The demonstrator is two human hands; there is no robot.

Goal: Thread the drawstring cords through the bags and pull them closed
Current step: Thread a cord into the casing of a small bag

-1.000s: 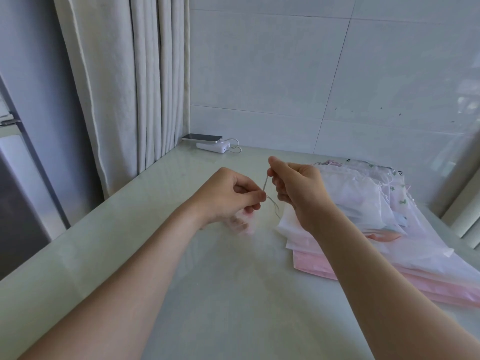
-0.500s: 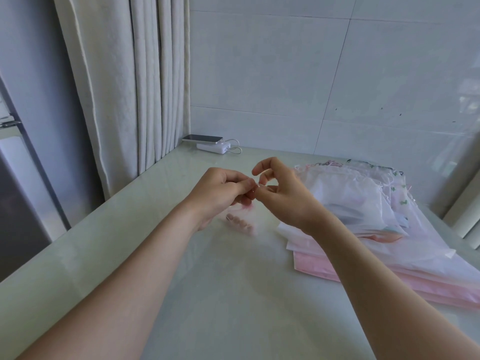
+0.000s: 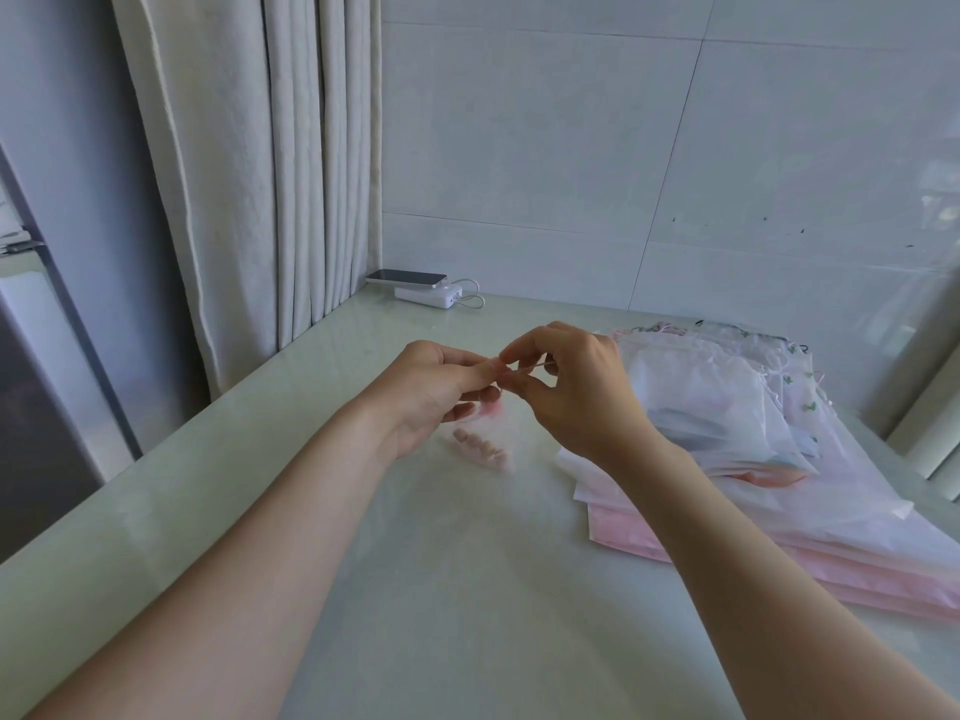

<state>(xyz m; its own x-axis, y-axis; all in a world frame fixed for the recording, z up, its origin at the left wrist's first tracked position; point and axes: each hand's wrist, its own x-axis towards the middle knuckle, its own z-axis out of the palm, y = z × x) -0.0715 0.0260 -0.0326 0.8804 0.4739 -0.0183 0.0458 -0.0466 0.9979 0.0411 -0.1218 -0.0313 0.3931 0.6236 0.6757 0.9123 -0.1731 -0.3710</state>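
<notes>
The hands have closed in on each other just left of the pile of bags [image 3: 727, 433]. A second ago they were a little apart, and the right hand [image 3: 576, 392] held a thin needle [image 3: 532, 366] upright. Now its thumb and forefinger pinch that needle nearly level, tip pointing left, and its fingertips meet those of the left hand [image 3: 441, 387]. The left hand has curled fingers, with thumb and forefinger pressed together on something very small. A pale pink bit [image 3: 491, 407] shows just under them; I take it for the end of a cord, though it is too small to be sure. Both hands hover above the table [image 3: 467, 589], near the left edge of the pile and touching no bag. The pile itself lies flat and has not moved, pink bags at the bottom and sheer white ones on top. Far beyond it to the left, a phone [image 3: 408, 277] rests on a white charger [image 3: 428, 296] by the curtain [image 3: 270, 174]. The shift from holding the needle up to bringing it against the left fingertips suggests the cord is being fitted to the needle. That would be preparation only: no bag here is being threaded yet, and none is picked out from the pile.
</notes>
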